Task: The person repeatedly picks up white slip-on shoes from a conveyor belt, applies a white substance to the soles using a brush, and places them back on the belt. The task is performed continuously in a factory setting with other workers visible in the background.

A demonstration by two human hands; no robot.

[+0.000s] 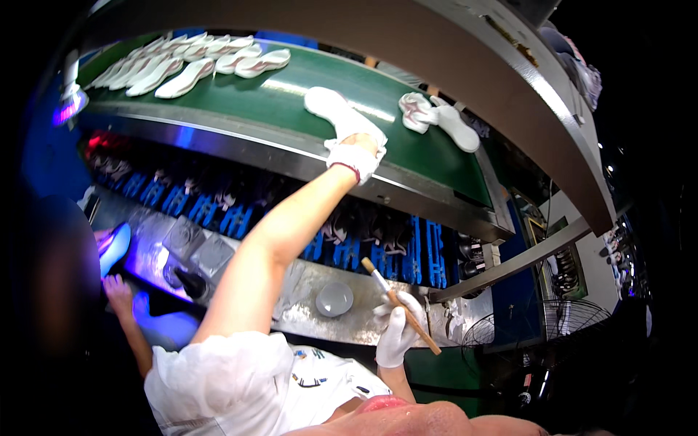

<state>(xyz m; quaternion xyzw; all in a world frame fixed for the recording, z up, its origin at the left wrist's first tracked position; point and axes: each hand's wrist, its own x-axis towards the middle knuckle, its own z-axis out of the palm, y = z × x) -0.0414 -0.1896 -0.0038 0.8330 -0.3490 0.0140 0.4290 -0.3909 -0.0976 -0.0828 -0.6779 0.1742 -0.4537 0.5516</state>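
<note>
My left arm stretches across to the green conveyor belt (291, 91). My left hand (359, 147), in a white glove with a red-edged cuff, grips a white shoe sole (329, 107) over the belt; its fingers are mostly hidden. Closer to my body, my gloved right hand (397, 330) is closed around a wooden-handled brush (398, 304), whose bristles point up and left. A small pale bowl (334, 299) stands on the metal bench, left of the brush. Farther right on the belt lie a white shoe upper (416, 113) and another white sole (456, 127).
Several white soles (185, 78) lie in rows at the belt's left end. Below the belt, blue racks (236, 220) hold shoes. A co-worker's hand (118, 294) is at the left, near a blue-lit shoe (115, 247). A metal beam (451, 54) arches overhead; a wire-caged fan (538, 330) stands right.
</note>
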